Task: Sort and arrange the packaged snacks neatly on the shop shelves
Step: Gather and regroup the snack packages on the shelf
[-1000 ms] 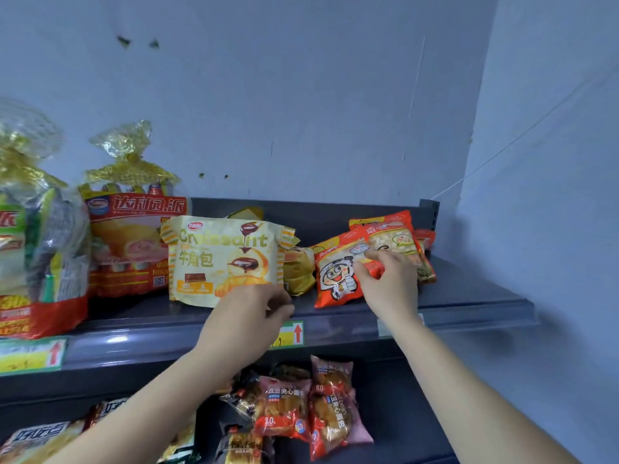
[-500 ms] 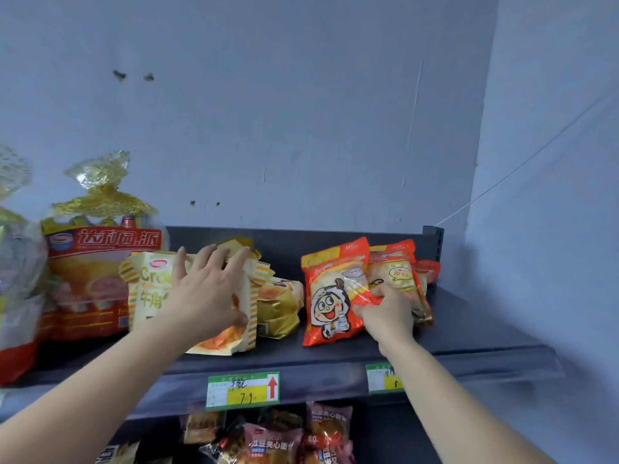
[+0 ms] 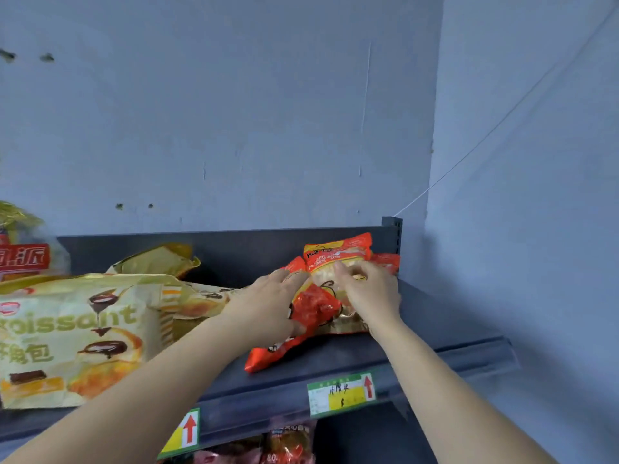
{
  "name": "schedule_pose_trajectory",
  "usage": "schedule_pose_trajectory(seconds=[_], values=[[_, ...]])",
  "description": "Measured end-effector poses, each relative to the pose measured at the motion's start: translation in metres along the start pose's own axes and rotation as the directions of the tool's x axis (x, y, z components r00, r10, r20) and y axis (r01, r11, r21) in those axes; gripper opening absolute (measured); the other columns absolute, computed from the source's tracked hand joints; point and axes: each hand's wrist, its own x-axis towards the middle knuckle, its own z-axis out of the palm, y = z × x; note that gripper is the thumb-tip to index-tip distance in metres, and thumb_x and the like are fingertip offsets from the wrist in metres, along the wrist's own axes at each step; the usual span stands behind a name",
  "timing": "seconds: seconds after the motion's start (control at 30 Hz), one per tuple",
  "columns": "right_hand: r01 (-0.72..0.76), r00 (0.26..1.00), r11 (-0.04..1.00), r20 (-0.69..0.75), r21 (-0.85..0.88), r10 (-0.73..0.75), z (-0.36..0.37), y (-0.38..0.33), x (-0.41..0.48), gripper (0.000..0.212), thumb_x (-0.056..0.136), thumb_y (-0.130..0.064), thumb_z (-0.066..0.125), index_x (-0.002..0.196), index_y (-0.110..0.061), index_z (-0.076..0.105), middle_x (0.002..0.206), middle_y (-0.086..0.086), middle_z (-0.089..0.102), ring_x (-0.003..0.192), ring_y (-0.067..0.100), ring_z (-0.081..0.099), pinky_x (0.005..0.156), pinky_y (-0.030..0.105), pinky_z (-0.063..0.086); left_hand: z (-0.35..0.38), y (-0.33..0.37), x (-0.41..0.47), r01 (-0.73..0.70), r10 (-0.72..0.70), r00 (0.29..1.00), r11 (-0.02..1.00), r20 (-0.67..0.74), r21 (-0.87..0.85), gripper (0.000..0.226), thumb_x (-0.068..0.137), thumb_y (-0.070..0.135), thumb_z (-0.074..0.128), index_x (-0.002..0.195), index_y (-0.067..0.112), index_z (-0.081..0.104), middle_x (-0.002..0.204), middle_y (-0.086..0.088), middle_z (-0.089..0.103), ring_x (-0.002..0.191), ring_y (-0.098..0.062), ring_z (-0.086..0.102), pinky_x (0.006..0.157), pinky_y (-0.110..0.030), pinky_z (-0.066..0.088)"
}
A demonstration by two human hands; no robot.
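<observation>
J: Left hand has come off the croissant bag and crossed to the orange packs, so both hands are on that cluster now. Front orange packet was upright half a second ago. It's tipped forward, bottom corner out toward the lip of the shelf.

R: Grip state?

J: Left grip reads as clamped on the front orange packet: fingers over its upper-left edge, thumb against the face. Right hand has its grip closed on the rear orange packet, with fingertips curled into the film just below the top seal. Neither hand is empty.

R: Where's the stock sitting?

J: Far right end of the upper shelf, against the back panel, above the price tag. Rear orange packet is upright. We see a third red pack just behind the right hand, mostly hidden. Croissant bag stands at left, clear of both hands.

R: So which step are we on?

J: We'd call it squaring up the orange group — croissants look placed, this cluster isn't. Next move calls for standing the front packet back up and pushing it flush against the rear one, faces forward. Film looks slick and the packs soft, so we'd expect it to slump again unless it leans on its neighbour.
</observation>
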Motion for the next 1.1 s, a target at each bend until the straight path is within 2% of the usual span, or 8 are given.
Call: schedule_pose_trajectory(seconds=[0.07, 0.23, 0.53, 0.7, 0.83, 0.97, 1.03, 1.1], values=[[-0.223, 0.975, 0.921, 0.065, 0.320, 0.213, -0.006, 0.019, 0.020, 0.030, 0.092, -0.043, 0.049, 0.107, -0.020, 0.061, 0.106, -0.002, 0.063, 0.099, 0.019, 0.057, 0.084, 0.037, 0.047, 0.004, 0.005, 0.012, 0.032, -0.026, 0.996, 0.997, 0.085, -0.071, 0.088, 0.085, 0.052, 0.062, 0.152, 0.037, 0.008, 0.160, 0.003, 0.014, 0.145, -0.022, 0.023, 0.112, -0.039, 0.031], [-0.510, 0.856, 0.725, 0.355, 0.463, 0.375, 0.007, 0.069, 0.062, 0.016, 0.091, -0.025, 0.051, 0.099, -0.019, 0.064, 0.112, 0.007, 0.068, 0.105, 0.028, 0.061, 0.100, 0.049, 0.044, 0.010, 0.023, 0.045, 0.118, -0.118, 0.993, 0.987, 0.003, -0.106, 0.077, 0.087, 0.071, 0.037, 0.151, 0.030, 0.021, 0.152, -0.005, 0.031, 0.140, -0.028, 0.028, 0.112, -0.041, 0.029], [-0.322, 0.927, 0.695, 0.362, 0.643, 0.094, 0.008, 0.042, 0.063, 0.033, 0.088, 0.000, 0.055, 0.098, -0.028, 0.069, 0.094, -0.001, 0.072, 0.083, 0.016, 0.066, 0.063, 0.027, 0.053, 0.008, 0.039, 0.107, 0.237, -0.261, 0.965, 0.911, -0.027, -0.339, 0.079, 0.088, 0.070, 0.038, 0.153, 0.032, 0.012, 0.159, -0.013, 0.015, 0.146, -0.035, 0.012, 0.116, -0.046, 0.016], [-0.355, 0.904, 0.600, 0.427, 0.717, 0.025, 0.015, 0.018, 0.077, 0.032, 0.077, -0.024, 0.057, 0.105, -0.026, 0.073, 0.114, -0.004, 0.070, 0.116, 0.018, 0.059, 0.107, 0.043, 0.038, 0.000, 0.031, 0.125, 0.334, -0.378, 0.925, 0.771, 0.034, -0.542, 0.131, 0.044, 0.092, 0.052, 0.153, 0.033, 0.008, 0.157, -0.013, 0.019, 0.142, -0.037, 0.024, 0.114, -0.051, 0.026], [-0.480, 0.825, 0.466, 0.563, 0.743, -0.046, 0.011, 0.020, 0.095, 0.030, 0.089, -0.021, 0.041, 0.107, -0.012, 0.064, 0.107, 0.005, 0.073, 0.113, 0.024, 0.061, 0.106, 0.044, 0.038, -0.001, 0.019, 0.136, 0.374, -0.422, 0.901, 0.636, 0.101, -0.675, 0.127, 0.030, 0.064, 0.079, 0.143, 0.031, 0.029, 0.138, -0.007, 0.047, 0.120, -0.030, 0.051, 0.100, -0.047, 0.045], [-0.303, 0.933, 0.655, 0.356, 0.693, 0.055, 0.015, 0.035, 0.118, 0.022, 0.089, -0.007, 0.046, 0.096, -0.016, 0.065, 0.101, 0.007, 0.073, 0.101, 0.022, 0.067, 0.078, 0.032, 0.049, 0.006, 0.012, 0.139, 0.400, -0.453, 0.883, 0.586, 0.125, -0.704, 0.096, 0.069, 0.031, 0.077, 0.148, 0.022, 0.023, 0.134, -0.009, 0.049, 0.116, -0.031, 0.052, 0.097, -0.042, 0.047], [-0.179, 0.984, 0.892, 0.090, 0.415, 0.156, 0.022, 0.060, 0.135, 0.031, 0.082, -0.002, 0.049, 0.096, -0.025, 0.065, 0.111, 0.001, 0.067, 0.110, 0.021, 0.060, 0.085, 0.034, 0.049, 0.010, 0.008, 0.142, 0.401, -0.453, 0.881, 0.567, 0.134, -0.720, 0.094, 0.076, 0.026, 0.073, 0.151, 0.023, 0.016, 0.138, -0.009, 0.047, 0.118, -0.031, 0.051, 0.096, -0.041, 0.047], [-0.162, 0.982, 0.987, 0.096, 0.010, 0.160, 0.029, 0.086, 0.150, 0.048, 0.078, -0.008, 0.051, 0.116, -0.035, 0.060, 0.130, 0.001, 0.057, 0.125, 0.027, 0.047, 0.099, 0.044, 0.044, 0.013, 0.006, 0.144, 0.386, -0.446, 0.886, 0.564, 0.124, -0.730, 0.096, 0.076, 0.026, 0.072, 0.152, 0.025, 0.014, 0.141, -0.008, 0.045, 0.120, -0.031, 0.050, 0.099, -0.042, 0.046]])
